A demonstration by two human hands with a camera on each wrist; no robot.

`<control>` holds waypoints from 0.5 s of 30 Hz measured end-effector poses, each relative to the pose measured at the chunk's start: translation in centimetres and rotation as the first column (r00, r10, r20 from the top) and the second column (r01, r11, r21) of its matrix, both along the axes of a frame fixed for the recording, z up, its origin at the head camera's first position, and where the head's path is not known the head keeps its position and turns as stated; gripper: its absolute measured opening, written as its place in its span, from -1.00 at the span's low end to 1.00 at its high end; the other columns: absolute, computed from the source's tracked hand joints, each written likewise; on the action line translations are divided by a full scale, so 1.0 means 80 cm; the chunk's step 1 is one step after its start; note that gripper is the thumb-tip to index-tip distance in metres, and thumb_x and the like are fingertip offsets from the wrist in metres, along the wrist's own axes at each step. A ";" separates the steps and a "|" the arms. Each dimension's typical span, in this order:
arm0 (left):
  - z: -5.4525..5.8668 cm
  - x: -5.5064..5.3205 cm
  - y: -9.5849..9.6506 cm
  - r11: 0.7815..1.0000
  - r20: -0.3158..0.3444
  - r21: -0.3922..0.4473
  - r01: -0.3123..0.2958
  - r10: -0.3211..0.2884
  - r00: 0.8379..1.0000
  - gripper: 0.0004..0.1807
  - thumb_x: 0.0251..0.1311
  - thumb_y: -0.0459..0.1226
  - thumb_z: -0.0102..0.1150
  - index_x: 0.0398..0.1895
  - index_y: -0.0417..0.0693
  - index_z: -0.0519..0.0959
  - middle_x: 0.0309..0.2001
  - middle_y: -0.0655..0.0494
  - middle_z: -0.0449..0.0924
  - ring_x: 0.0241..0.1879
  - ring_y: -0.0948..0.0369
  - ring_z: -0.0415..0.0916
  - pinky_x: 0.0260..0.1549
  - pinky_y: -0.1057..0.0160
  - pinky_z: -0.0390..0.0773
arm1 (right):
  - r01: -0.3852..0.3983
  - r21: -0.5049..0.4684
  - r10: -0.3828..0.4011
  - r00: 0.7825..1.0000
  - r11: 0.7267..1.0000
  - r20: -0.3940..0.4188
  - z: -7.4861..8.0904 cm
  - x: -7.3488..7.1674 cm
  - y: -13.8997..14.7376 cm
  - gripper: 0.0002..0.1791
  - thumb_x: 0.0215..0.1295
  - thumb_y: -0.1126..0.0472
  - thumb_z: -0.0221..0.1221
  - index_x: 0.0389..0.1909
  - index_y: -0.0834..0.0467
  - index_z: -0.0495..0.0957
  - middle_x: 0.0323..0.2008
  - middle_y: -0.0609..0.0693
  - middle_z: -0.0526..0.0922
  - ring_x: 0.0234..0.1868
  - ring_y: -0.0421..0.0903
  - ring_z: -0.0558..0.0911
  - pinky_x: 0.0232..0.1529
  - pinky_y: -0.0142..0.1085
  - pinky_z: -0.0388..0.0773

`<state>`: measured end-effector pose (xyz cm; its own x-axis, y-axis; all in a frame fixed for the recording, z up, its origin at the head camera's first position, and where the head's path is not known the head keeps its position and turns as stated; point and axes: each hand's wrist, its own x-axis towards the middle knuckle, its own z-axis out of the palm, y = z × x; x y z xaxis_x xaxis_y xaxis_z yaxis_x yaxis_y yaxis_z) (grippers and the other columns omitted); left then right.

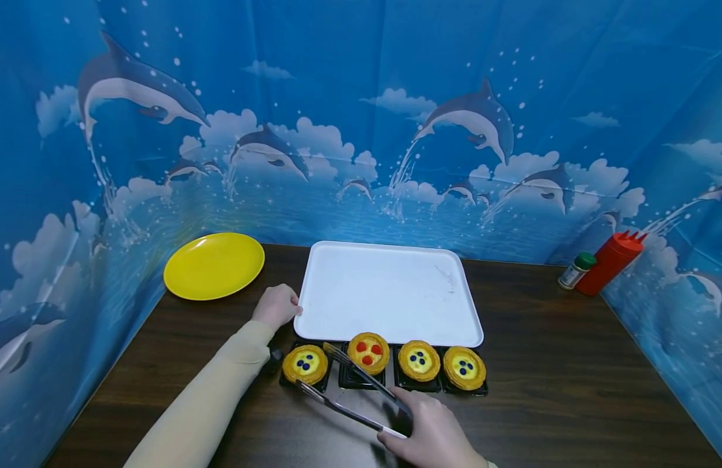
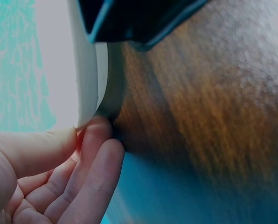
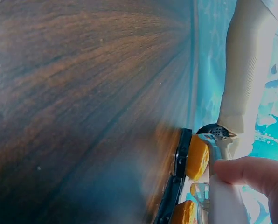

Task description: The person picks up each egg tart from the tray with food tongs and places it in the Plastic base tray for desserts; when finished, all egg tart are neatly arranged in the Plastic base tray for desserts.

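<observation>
At the left edge of a white rectangular tray point(image 1: 390, 292), my left hand point(image 1: 277, 307) pinches the rim point(image 2: 86, 79) between thumb and fingers. My right hand point(image 1: 434, 430) grips a pair of tongs point(image 1: 354, 416) with their arms spread. The tong tips stand on either side of the leftmost egg tart point(image 1: 305, 365), which has dark blue dots; whether they touch it I cannot tell. Beside it sits a tart with red dots point(image 1: 368, 353), then two more blue-dotted tarts, one in the middle point(image 1: 419, 361) and one at the right point(image 1: 464, 368). Each tart rests on a small black holder point(image 1: 361, 380).
A yellow plate point(image 1: 214, 266) lies at the back left of the dark wooden table point(image 1: 548, 364). At the back right stand a red squeeze bottle point(image 1: 611, 263) and a small green-capped shaker point(image 1: 576, 271). A blue dolphin curtain point(image 1: 349, 97) hangs behind the table.
</observation>
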<state>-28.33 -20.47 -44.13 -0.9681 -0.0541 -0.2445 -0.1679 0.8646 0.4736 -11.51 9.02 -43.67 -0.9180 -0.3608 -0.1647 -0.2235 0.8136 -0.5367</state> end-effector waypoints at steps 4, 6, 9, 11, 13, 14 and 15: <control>0.000 0.000 0.000 1.000 -0.001 -0.002 0.003 -0.003 1.000 -0.85 0.15 -0.31 0.27 -0.29 -0.25 0.66 -0.38 -0.04 0.59 -0.38 0.08 0.43 -0.27 0.15 0.51 | -0.002 0.004 0.002 1.000 1.000 -0.013 0.001 0.001 -0.002 -0.24 -0.08 -0.22 0.35 0.10 0.17 0.52 -0.07 0.06 0.65 -0.15 -0.02 0.61 -0.12 0.00 0.56; 0.001 0.000 0.000 1.000 0.002 0.000 -0.001 0.001 1.000 -0.85 0.15 -0.31 0.27 -0.28 -0.25 0.66 -0.38 -0.04 0.58 -0.38 0.08 0.43 -0.28 0.15 0.51 | -0.013 0.005 0.013 0.999 1.000 -0.033 0.002 0.001 -0.003 -0.24 -0.08 -0.22 0.35 0.09 0.17 0.53 -0.08 0.05 0.66 -0.16 -0.04 0.61 -0.14 -0.03 0.57; 0.000 -0.001 0.000 1.000 0.003 -0.002 -0.005 0.005 1.000 -0.85 0.15 -0.31 0.27 -0.28 -0.25 0.66 -0.38 -0.04 0.58 -0.38 0.08 0.43 -0.28 0.16 0.51 | -0.025 0.003 0.025 0.998 1.000 -0.057 0.003 -0.002 -0.005 -0.25 -0.08 -0.21 0.35 0.08 0.19 0.53 -0.09 0.05 0.66 -0.18 -0.06 0.62 -0.19 -0.07 0.58; 0.000 -0.001 0.000 1.000 -0.002 -0.003 -0.003 0.003 1.000 -0.85 0.15 -0.32 0.27 -0.29 -0.25 0.66 -0.38 -0.04 0.58 -0.38 0.08 0.43 -0.28 0.15 0.51 | -0.026 0.002 0.026 0.998 1.000 -0.058 0.003 -0.005 -0.006 -0.25 -0.08 -0.20 0.35 0.07 0.20 0.53 -0.10 0.05 0.66 -0.23 -0.11 0.61 -0.25 -0.12 0.58; -0.001 -0.001 0.000 1.000 -0.010 -0.005 0.000 0.000 1.000 -0.85 0.14 -0.32 0.28 -0.30 -0.25 0.67 -0.39 -0.04 0.58 -0.38 0.08 0.43 -0.29 0.15 0.50 | -0.024 -0.001 0.024 0.999 1.000 -0.044 0.003 -0.007 -0.007 -0.25 -0.08 -0.20 0.35 0.06 0.22 0.53 -0.12 0.04 0.66 -0.28 -0.16 0.58 -0.31 -0.17 0.57; -0.001 0.000 0.001 1.000 -0.014 -0.005 0.002 -0.002 1.000 -0.86 0.14 -0.32 0.28 -0.30 -0.25 0.67 -0.40 -0.03 0.58 -0.39 0.08 0.43 -0.29 0.15 0.50 | -0.022 -0.003 0.022 0.999 1.000 -0.032 0.002 -0.008 -0.007 -0.24 -0.08 -0.20 0.36 0.06 0.23 0.53 -0.13 0.03 0.66 -0.31 -0.18 0.56 -0.33 -0.19 0.55; -0.001 0.000 0.001 1.000 -0.016 -0.004 0.002 -0.002 1.000 -0.85 0.14 -0.32 0.28 -0.30 -0.25 0.67 -0.40 -0.03 0.58 -0.39 0.08 0.43 -0.29 0.15 0.51 | -0.020 -0.006 0.020 1.000 1.000 -0.020 0.002 -0.009 -0.008 -0.24 -0.08 -0.20 0.36 0.06 0.23 0.54 -0.14 0.03 0.66 -0.34 -0.20 0.53 -0.36 -0.22 0.53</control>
<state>-28.33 -20.41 -44.21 -0.9719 -0.0535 -0.2291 -0.1590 0.8670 0.4723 -12.27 8.41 -43.52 -0.9136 -0.3804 -0.1439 -0.2508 0.8055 -0.5369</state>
